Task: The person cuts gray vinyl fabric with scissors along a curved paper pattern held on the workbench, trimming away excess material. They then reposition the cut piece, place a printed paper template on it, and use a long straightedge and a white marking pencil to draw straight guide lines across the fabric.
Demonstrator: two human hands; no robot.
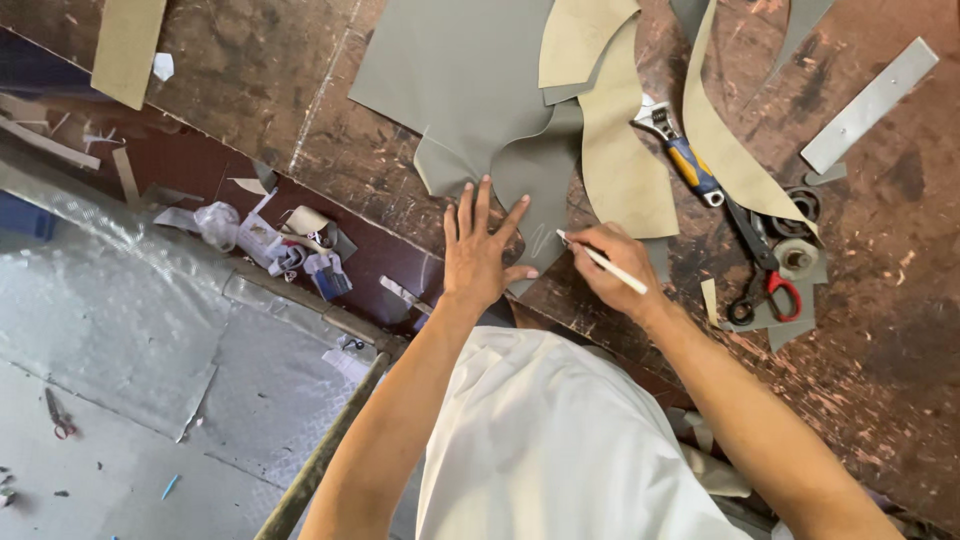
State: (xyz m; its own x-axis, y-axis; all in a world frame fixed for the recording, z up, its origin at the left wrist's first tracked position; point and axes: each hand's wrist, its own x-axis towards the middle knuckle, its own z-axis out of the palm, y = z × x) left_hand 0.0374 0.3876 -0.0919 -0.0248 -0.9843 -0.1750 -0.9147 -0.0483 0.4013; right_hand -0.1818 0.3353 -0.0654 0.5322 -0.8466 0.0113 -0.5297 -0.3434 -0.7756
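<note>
My left hand (478, 245) lies flat with fingers spread on a grey sheet of material (470, 75) that rests on the worn brown workbench (880, 330). My right hand (612, 265) grips a thin white marking pencil (603, 262), its tip touching the grey sheet just right of my left thumb. A beige cut pattern piece (620, 160) lies over the grey sheet just beyond my right hand.
An adjustable wrench with a blue-and-yellow handle (685, 160), red-handled scissors (765, 275), another curved beige strip (725, 150) and a metal ruler (868, 105) lie to the right. Scraps litter the shelf (280, 240) and the floor at left.
</note>
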